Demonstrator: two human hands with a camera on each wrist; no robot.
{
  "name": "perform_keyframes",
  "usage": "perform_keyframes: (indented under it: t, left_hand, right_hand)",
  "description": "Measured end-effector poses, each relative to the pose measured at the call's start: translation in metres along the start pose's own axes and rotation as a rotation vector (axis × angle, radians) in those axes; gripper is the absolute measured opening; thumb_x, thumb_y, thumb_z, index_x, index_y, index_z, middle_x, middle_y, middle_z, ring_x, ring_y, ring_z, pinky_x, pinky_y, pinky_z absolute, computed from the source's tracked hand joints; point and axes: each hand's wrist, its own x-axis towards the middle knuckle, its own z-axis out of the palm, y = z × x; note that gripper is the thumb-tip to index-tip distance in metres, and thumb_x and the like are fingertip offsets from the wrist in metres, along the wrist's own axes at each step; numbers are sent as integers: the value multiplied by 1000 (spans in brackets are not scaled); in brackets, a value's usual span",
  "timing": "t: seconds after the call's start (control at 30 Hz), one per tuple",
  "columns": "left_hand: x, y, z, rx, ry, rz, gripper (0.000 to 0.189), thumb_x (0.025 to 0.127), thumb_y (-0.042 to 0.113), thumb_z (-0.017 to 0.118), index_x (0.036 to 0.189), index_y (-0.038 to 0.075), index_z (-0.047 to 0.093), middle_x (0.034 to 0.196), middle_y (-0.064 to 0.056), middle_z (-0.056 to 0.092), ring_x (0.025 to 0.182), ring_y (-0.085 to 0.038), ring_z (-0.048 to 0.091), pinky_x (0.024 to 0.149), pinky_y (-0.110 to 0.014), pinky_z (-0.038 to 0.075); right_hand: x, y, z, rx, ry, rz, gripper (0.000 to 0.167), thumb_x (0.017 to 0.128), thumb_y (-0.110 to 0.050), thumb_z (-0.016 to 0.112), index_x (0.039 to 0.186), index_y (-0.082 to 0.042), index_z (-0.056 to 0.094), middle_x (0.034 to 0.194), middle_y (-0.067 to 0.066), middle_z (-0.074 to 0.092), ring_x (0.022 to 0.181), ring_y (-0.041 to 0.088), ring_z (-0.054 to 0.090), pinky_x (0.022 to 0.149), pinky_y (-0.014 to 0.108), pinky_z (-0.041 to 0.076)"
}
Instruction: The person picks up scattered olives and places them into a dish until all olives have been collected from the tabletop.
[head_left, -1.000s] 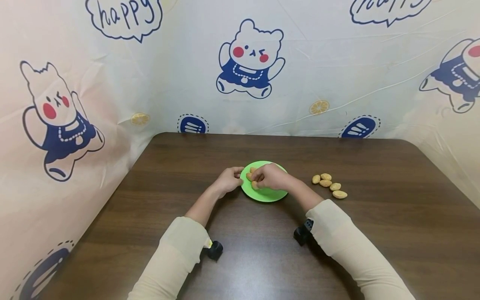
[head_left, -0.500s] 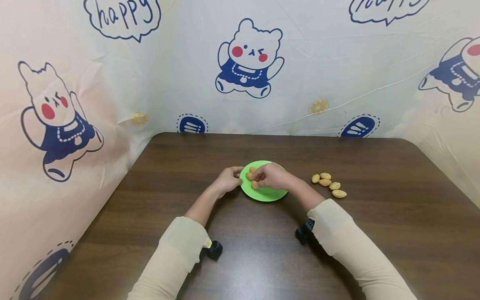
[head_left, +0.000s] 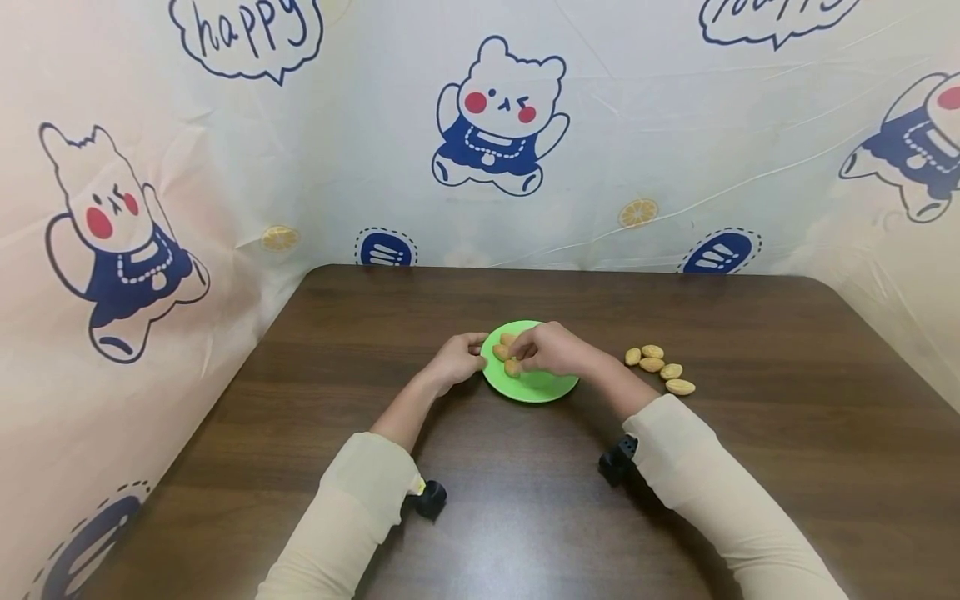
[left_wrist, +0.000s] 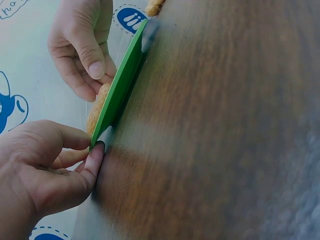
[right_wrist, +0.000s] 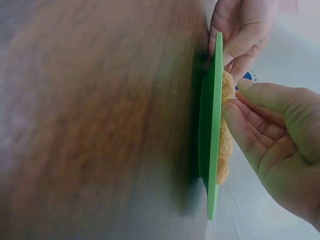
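Green plate: while a hand is reaching to it from either side, the round plate [head_left: 542, 390] is lying on the table, toward the far half.
Nuts on plate: three tan, in-shell nuts [head_left: 512, 367] are showing on its left part, close together.
Left hand: the left hand [head_left: 455, 360] is pinching the plate's left rim between thumb and fingers.
Right hand: the right hand [head_left: 558, 350] is hovering over the plate just beside the nuts, thumb and index fingertip standing slightly apart.
Loose nuts: five more nuts [head_left: 652, 365] are lying in a loose cluster right of the plate.
Sleeves: pale sleeves are covering both forearms, with small black wrist cameras [head_left: 430, 501] sitting below the cuffs.
Tabletop: the dark brown wood-grain table [head_left: 510, 500] is rounding off at its far corners and catching a glare in front of the plate.
Backdrop: a pale cloth [head_left: 375, 150] is hanging behind, showing blue-dressed bears, orange slices and "happy" bubbles.
Hidden: the right hand is covering part of the plate; whether its fingertips are touching a nut, I cannot tell.
Cut off: the upper bubbles and the rightmost bear are running out of the head view.
Hard to see: both wrist views are blurring the wood and showing the plate nearly edge-on.
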Motion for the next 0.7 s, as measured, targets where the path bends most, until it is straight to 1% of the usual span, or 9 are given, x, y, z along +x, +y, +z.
perform_keyframes:
  t: [0.13, 0.27, 0.5, 0.6, 0.7]
  left_hand:
    - [0, 0, 0, 9, 4, 3, 56, 83, -7, 51, 138, -3, 38, 116, -16, 53, 95, -20, 48, 65, -20, 40]
    - [0, 1, 0, 15, 11, -2, 56, 84, -6, 51, 138, -1, 39, 116, -15, 52, 95, -19, 47, 63, -20, 40]
    - [0, 0, 0, 25, 10, -11, 56, 85, -6, 52, 139, 0, 39, 114, -15, 51, 89, -19, 47, 58, -21, 38]
    - [0, 0, 0, 24, 11, -12, 56, 85, -5, 52, 139, 0, 39, 115, -15, 51, 89, -19, 47, 58, -21, 38]
    - [0, 0, 0, 25, 11, -10, 55, 85, -5, 52, 139, 0, 39, 116, -15, 52, 91, -19, 48, 61, -21, 39]
  right_hand:
    - [-5, 2, -2, 21, 6, 13, 25, 83, -8, 68, 107, -2, 68, 98, 6, 66, 89, 18, 63, 75, 27, 49]
    - [-11, 5, -6, 50, 31, 42, 24, 82, -8, 69, 106, -1, 68, 97, 6, 67, 87, 17, 63, 73, 26, 49]
    - [-20, 9, -15, 90, 68, 82, 27, 83, -7, 68, 108, 2, 67, 99, 10, 67, 88, 19, 62, 71, 27, 50]
    - [-24, 12, -18, 84, 81, 91, 28, 83, -8, 68, 109, 2, 66, 100, 10, 67, 89, 19, 62, 72, 28, 50]
    - [-28, 15, -21, 85, 85, 92, 29, 84, -8, 67, 110, 3, 66, 102, 11, 66, 90, 20, 62, 72, 29, 50]
